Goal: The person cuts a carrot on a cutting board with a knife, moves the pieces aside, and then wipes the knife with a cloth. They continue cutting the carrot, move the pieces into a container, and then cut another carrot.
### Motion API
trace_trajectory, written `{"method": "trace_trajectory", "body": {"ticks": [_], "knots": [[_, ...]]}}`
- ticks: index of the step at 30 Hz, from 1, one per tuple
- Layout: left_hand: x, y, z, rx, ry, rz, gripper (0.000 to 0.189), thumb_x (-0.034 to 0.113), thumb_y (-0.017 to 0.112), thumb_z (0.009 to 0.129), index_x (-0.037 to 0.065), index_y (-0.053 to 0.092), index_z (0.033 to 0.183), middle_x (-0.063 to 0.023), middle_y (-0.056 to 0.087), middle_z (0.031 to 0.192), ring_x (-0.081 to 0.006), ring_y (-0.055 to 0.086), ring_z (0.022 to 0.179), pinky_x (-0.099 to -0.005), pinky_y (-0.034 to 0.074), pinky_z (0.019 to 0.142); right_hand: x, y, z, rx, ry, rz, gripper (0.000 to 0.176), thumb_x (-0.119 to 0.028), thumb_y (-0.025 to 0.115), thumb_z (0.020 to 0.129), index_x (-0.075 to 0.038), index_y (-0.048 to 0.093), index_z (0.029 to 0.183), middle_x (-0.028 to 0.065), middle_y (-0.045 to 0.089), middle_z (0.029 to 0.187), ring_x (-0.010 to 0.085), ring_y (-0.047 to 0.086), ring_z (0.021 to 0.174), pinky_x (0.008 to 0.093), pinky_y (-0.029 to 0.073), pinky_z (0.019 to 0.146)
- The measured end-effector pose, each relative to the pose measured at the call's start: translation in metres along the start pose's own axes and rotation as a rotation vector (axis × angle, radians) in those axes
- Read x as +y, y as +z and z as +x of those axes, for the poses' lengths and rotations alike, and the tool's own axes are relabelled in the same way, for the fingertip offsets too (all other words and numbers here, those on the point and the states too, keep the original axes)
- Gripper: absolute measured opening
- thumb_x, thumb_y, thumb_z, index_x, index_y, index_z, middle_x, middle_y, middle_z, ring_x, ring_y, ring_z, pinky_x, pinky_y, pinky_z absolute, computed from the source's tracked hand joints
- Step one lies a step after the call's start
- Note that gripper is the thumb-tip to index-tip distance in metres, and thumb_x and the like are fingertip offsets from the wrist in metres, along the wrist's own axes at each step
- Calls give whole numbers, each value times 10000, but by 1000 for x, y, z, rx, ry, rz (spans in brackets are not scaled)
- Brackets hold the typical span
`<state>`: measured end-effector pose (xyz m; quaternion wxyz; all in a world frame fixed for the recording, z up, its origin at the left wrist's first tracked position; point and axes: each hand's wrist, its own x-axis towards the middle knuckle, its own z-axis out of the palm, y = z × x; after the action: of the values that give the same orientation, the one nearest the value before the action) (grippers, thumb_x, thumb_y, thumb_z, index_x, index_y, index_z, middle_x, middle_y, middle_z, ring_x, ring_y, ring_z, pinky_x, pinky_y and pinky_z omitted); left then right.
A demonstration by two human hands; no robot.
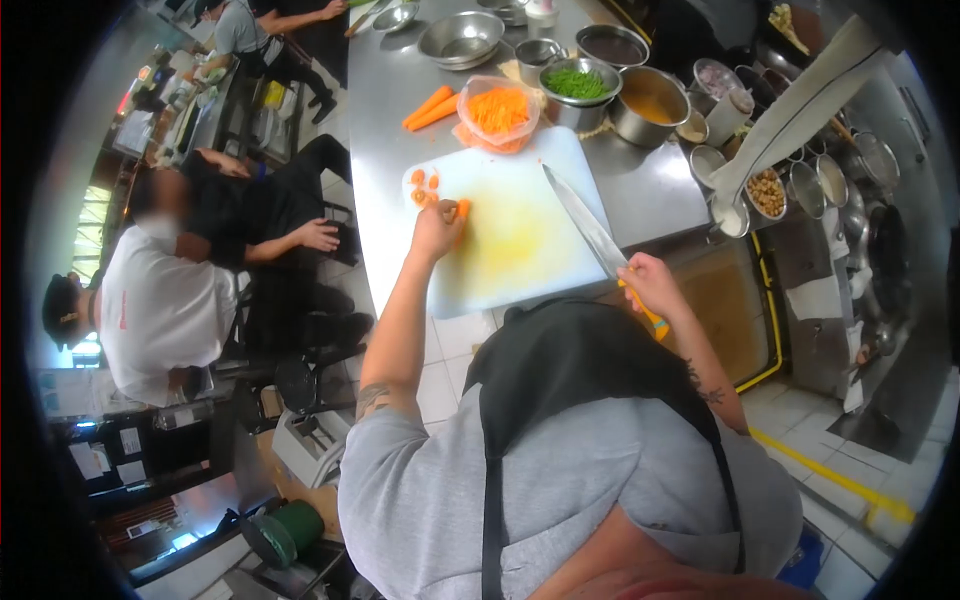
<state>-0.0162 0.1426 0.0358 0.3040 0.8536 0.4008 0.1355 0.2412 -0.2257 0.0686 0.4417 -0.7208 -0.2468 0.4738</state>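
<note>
On the stained white cutting board (560, 270), my left hand (436, 230) has its fingers closed around a piece of carrot (462, 222) near the board's left side. Several small carrot ends (418, 178) lie just beyond that hand. My right hand (650, 286) grips the yellow handle of a large knife (585, 222) at the board's right edge. The blade points away from me and lies over the board, its tip near the far edge. Past the board, a clear bag of cut carrot (498, 110) stands beside whole carrots (432, 110).
Behind the board are a steel bowl (460, 40), a bowl of chopped greens (576, 84) and a pot of orange liquid (652, 104). Pans and containers crowd the right side. A seated person in a white shirt (165, 300) is at the left, with other people nearby.
</note>
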Motion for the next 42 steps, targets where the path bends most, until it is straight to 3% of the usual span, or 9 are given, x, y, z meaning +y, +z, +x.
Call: {"method": "trace_trajectory", "body": {"ticks": [2, 5, 10, 12, 13, 16, 19, 22, 42], "knots": [[33, 4, -15, -49, -158, -130, 457, 218, 751, 827, -3, 673, 1220, -248, 739, 939, -376, 739, 876, -430, 578, 816, 7, 4, -2, -10, 0, -46, 230, -221, 653, 1007, -48, 544, 902, 31, 576, 645, 97, 521, 454, 272, 413, 402], [41, 49, -24, -21, -63, -77, 480, 203, 733, 835, 12, 659, 1269, -235, 743, 895, -343, 749, 805, -404, 594, 768, 12, 11, 2, -33, -32, -86, 232, -220, 674, 970, -30, 562, 899, 100, 626, 674, 190, 604, 517, 347, 477, 467], [90, 77, -42, -166, -231, -272, 494, 232, 731, 884, -35, 643, 1290, -271, 732, 896, -341, 750, 796, -407, 593, 760, 5, 16, 7, 54, -271, -617, 250, -230, 650, 888, 5, 627, 968, 277, 683, 902, 472, 666, 894, 501, 535, 765], [97, 83, -48, -214, -338, -518, 514, 266, 727, 903, -53, 637, 1296, -277, 730, 893, -347, 751, 796, -421, 593, 759, 1, 17, 6, 56, -306, -674, 250, -216, 628, 877, 5, 629, 995, 271, 692, 922, 477, 664, 920, 530, 539, 796], [97, 89, -53, -165, -283, -497, 455, 223, 684, 941, -45, 646, 1307, -235, 735, 874, -304, 733, 668, -433, 583, 644, -2, 19, 4, 51, -288, -709, 247, -208, 617, 876, 2, 629, 1005, 270, 694, 923, 476, 664, 925, 537, 539, 807], [104, 85, -62, -88, -22, 21, 384, 114, 661, 930, -15, 663, 1292, -188, 735, 939, -356, 727, 872, -441, 569, 790, -15, 24, 2, 32, -265, -802, 239, -182, 582, 877, -7, 628, 1032, 268, 700, 929, 473, 666, 934, 555, 538, 833], [122, 78, -79, 283, 298, 382, 343, 46, 672, 894, 42, 701, 1236, -162, 691, 1049, -349, 661, 965, -427, 536, 868, -18, 25, 6, 22, -276, -835, 224, -153, 552, 885, -12, 624, 1044, 270, 701, 933, 466, 669, 933, 563, 537, 838], [109, 88, -75, 87, 446, 57, 292, 61, 706, 864, 78, 712, 1155, -152, 636, 1118, -355, 591, 1040, -434, 498, 923, -10, 26, 12, 5, -313, -836, 207, -133, 542, 899, -12, 613, 1051, 267, 700, 925, 461, 674, 919, 567, 537, 822], [103, 124, -75, 232, 469, 79, 186, 9, 654, 886, 66, 655, 1063, -171, 572, 1159, -398, 505, 1098, -475, 451, 964, -61, 12, -52, -144, -163, -985, 214, -115, 515, 944, 17, 568, 1103, 262, 703, 870, 459, 694, 861, 560, 555, 769]]}}
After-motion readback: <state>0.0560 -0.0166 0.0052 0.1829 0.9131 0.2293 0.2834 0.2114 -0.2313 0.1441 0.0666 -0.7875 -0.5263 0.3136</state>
